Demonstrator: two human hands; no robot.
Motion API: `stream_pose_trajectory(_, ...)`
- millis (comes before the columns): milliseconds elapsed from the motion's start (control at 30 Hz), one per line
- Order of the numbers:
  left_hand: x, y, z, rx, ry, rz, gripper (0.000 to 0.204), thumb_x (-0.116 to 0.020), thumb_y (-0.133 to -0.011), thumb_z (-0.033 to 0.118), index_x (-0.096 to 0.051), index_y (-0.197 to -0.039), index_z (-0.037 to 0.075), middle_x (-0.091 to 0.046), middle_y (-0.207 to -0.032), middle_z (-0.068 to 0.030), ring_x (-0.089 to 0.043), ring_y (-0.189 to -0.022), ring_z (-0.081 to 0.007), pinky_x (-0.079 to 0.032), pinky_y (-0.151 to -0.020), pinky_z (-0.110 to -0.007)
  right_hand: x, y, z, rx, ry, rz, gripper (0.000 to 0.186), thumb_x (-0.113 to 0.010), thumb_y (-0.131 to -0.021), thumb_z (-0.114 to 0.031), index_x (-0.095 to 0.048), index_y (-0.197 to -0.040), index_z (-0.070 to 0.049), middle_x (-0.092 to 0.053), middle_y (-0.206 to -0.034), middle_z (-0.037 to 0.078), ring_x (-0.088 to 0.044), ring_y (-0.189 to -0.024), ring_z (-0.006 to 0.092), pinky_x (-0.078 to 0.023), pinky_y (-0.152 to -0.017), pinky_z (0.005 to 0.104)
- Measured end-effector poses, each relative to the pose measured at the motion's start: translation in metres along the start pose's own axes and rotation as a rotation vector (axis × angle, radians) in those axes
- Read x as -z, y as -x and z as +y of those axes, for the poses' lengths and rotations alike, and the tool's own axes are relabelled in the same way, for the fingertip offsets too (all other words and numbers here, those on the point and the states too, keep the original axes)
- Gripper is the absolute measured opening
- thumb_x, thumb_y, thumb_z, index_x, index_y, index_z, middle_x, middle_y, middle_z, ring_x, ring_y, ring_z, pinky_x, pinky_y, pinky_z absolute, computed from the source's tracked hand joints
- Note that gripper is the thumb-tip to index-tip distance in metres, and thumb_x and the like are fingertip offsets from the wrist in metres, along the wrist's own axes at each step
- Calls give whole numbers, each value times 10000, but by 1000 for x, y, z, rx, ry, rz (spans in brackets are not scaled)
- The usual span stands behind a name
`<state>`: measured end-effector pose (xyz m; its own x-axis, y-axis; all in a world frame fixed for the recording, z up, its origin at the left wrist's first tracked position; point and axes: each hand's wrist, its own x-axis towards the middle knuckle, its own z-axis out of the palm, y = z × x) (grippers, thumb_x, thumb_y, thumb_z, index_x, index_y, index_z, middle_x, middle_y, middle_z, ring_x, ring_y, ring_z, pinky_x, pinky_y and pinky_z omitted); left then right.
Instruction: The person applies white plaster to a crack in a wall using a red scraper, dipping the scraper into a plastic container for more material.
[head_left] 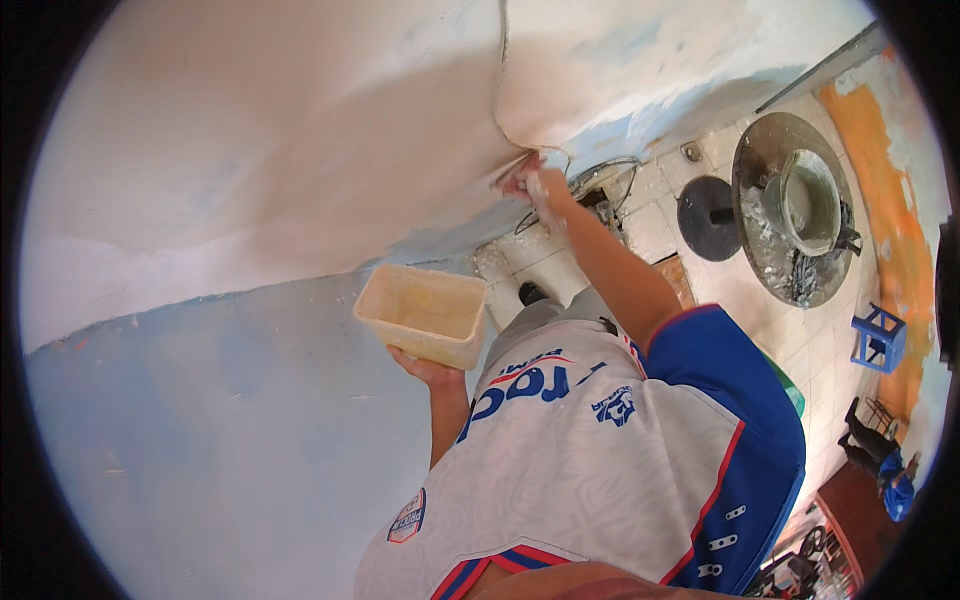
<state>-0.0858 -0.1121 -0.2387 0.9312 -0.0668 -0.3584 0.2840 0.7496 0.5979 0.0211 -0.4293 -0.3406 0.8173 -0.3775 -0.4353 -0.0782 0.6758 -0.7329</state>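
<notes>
**Head view: tub (432, 343) held in the left hand (425, 368), right hand (540, 185) stretched to the wall (260, 170)**

The tub, rectangular and cream-coloured, is gripped low on its near side by the left hand, with the thumb and fingers set against its lower part. It is held in front of the body, with its opening in sight and the blue-painted lower stretch of wall (230, 440) showing behind it. Pale, yellowish marks can be seen inside.

The right arm is reached out toward the wall's pale upper part, and whitish smears are seen on the hand and wrist. The right hand's fingers are bent close to the surface, beside a thin cable (502, 60); whether something is gripped there cannot be told, as the fingers are too small and blurred.

A white and blue jersey (600, 470) is worn. On the tiled floor (655, 230), well apart from both hands, a round tabletop (765, 150) is topped by a grey basin (832, 210). A dark disc (700, 215) is seen beside it, and a blue stool (882, 338) farther off.
</notes>
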Motion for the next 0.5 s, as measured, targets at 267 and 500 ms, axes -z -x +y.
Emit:
stream_pose_trajectory(267, -58, 7, -53, -53, -27, -11, 771, -362, -998, 687, -349, -1580, 182, -411, -1590, -78, -447, -1420, -327, -406, -1163, -508, 89, -53, 62, -302, 19, -1, 231, -471, -1004, -47, -549, -1208, 28, -703, -996, 147, -707, -823, 261, -614, -795, 390)
stream_pose_trajectory(500, -54, 44, -95, -201, 68, 64, 771, -330, -1004, 676, -323, -1593, 178, -406, -1591, -94, -438, -1428, -346, -397, -1172, -520, 23, 1, -26, -122, -78, -393, 112, -591, -974, -88, -678, -989, -20, -715, -934, 123, -700, -849, 234, -587, -783, 380)
